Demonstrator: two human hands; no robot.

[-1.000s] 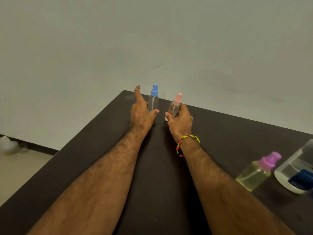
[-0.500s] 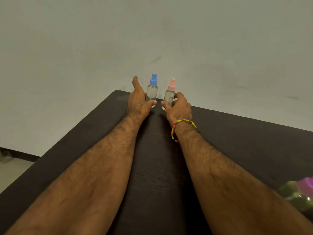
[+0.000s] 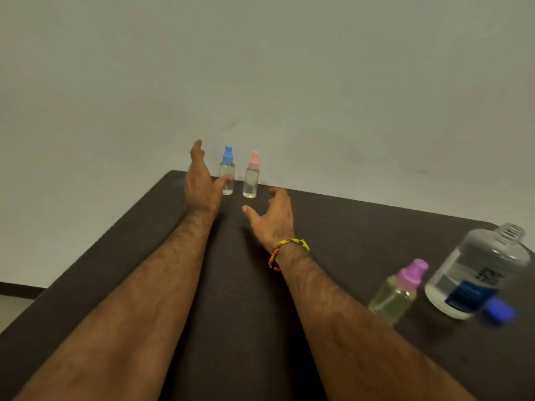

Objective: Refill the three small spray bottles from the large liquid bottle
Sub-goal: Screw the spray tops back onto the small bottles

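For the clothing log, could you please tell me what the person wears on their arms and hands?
Both forearms are bare, with no sleeves in view and no gloves. The right hand has a braided thread bracelet at its wrist, yellow with red and dark strands. The left hand wears nothing.

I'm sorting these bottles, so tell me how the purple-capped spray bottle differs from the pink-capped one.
The purple-capped bottle holds yellowish liquid; the pink-capped bottle looks clear, nearly empty. The purple-capped one stands near the person, beside the large bottle; the pink-capped one stands at the table's far edge beside the blue-capped bottle. Both are small, upright, capped, and untouched.
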